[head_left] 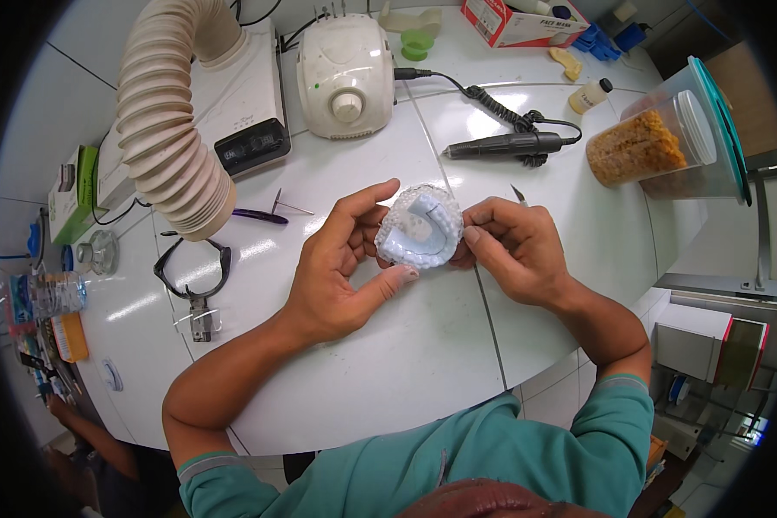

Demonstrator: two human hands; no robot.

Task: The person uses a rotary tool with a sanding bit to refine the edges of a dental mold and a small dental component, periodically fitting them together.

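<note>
A light blue, horseshoe-shaped dental cast (445, 244) sits in clear bubble wrap (394, 211), held above the white table. Around its left side curves my left hand (341, 268), with the thumb at the lower edge and some fingertips hidden behind the wrap. At the right edge, my right hand (520, 255) pinches the wrapped cast between thumb and bent fingers. Just beyond my right knuckles lies a slim pointed blade (518, 195).
A ribbed hose (168, 129) arches over the left side, near a head-worn magnifier (200, 302). Farther back are a control box (345, 78) and a corded black handpiece (505, 145). A tub of orange-brown material (639, 147) stands right. Another person's arm (95, 436) shows lower left.
</note>
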